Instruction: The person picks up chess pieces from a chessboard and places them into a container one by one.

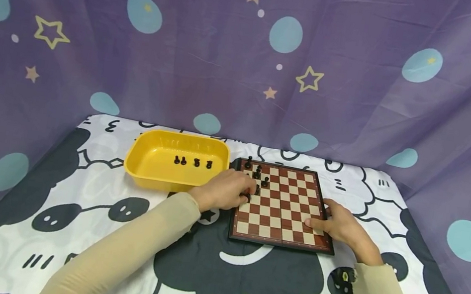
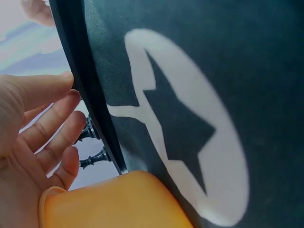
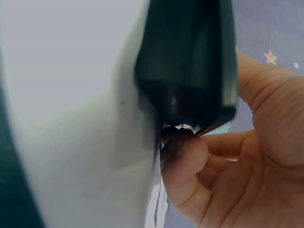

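looks part done: some pieces (image 1: 265, 182) on board (image 1: 290, 206), past left hand (image 1: 224, 189); four pieces (image 1: 196, 162) in tray (image 1: 175, 187), left of it. left hand pinches piece (image 1: 248, 197); right hand (image 1: 340, 224) grips board.

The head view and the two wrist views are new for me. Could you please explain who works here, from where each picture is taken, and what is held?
There is no machine here: a person works with two bare hands. The wide picture comes from a camera on the head, looking forward and down. The two others come from cameras on the wrists, each close to its own hand.

On the patterned cloth lie a chessboard and, to its left, a yellow tray. Dark chess pieces lie in the tray; others stand on the board.

The left hand seems to pinch a small dark piece, mostly hidden, near the board's left edge. The right hand grips the right edge, thumb on top.
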`<state>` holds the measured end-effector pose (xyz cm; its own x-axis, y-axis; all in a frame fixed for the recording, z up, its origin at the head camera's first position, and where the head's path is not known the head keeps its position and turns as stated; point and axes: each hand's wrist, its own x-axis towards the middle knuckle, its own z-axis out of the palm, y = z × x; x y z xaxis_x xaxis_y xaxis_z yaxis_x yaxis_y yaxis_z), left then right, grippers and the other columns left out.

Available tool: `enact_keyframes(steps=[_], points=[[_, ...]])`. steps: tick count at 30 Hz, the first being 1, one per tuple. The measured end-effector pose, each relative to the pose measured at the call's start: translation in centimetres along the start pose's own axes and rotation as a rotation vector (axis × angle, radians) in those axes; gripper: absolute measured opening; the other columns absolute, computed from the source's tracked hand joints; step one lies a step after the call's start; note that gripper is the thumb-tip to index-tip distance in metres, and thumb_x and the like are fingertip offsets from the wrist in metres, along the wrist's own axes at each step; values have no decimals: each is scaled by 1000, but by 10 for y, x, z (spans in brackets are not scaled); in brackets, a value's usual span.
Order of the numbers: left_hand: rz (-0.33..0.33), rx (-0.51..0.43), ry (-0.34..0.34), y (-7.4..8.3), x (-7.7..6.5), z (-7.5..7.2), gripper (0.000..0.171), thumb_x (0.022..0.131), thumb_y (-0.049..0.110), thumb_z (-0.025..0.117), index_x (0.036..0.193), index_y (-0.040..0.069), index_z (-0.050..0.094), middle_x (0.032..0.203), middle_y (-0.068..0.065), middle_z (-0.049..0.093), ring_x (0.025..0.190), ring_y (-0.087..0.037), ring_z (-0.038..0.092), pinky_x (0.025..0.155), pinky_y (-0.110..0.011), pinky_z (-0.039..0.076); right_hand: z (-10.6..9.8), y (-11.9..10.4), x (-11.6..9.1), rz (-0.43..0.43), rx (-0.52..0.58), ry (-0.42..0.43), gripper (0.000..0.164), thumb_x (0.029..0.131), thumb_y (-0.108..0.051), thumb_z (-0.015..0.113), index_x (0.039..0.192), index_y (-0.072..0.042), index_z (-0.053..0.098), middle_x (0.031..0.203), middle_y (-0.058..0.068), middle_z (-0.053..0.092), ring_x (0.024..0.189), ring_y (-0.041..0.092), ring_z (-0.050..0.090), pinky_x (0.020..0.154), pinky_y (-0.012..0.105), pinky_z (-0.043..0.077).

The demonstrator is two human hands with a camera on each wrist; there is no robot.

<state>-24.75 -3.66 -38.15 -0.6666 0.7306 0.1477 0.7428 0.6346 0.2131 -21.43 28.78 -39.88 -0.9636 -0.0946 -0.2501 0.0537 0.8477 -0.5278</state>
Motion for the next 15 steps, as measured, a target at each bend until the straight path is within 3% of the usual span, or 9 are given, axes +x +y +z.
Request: enact_keyframes(steps=[15], points=[[-5, 8, 6, 0, 0, 4, 18, 88, 16, 65, 106, 18, 70, 102, 4, 68, 81, -11, 61, 75, -28, 50, 0, 1, -1, -28, 11, -1, 93, 79, -48, 74, 140, 8, 32, 108, 23, 58, 88, 26, 58, 77, 42, 47]])
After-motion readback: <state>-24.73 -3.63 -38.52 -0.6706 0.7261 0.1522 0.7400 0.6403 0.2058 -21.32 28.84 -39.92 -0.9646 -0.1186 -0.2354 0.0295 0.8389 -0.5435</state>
